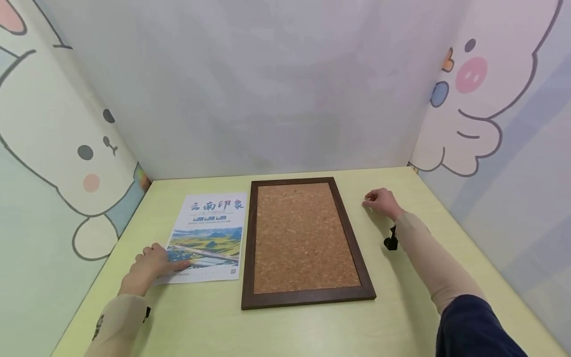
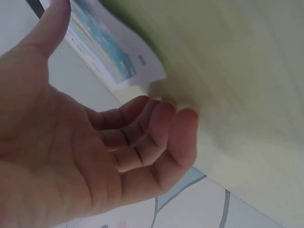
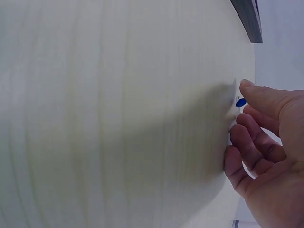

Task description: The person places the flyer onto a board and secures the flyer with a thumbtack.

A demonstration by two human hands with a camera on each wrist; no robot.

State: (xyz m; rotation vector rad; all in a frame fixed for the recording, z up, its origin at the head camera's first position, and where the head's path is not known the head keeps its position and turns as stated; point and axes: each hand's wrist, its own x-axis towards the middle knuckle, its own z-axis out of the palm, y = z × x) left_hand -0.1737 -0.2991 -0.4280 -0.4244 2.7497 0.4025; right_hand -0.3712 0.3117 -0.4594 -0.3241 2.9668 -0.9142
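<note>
A poster with a mountain landscape and blue lettering lies left of a framed cork board. My left hand is at the poster's lower left corner, thumb stretched over the print; in the left wrist view, the loosely bent fingers are beside the paper's edge. To the board's right, my right hand is low over the table. Its thumb and index finger pinch a small blue thumbtack, pin showing. Contact between index finger and tack is partly hidden.
All this lies on a pale wood-grained table. A plain light wall stands behind it, and walls with cartoon animals rise at both sides. The board's dark frame shows at the top of the right wrist view.
</note>
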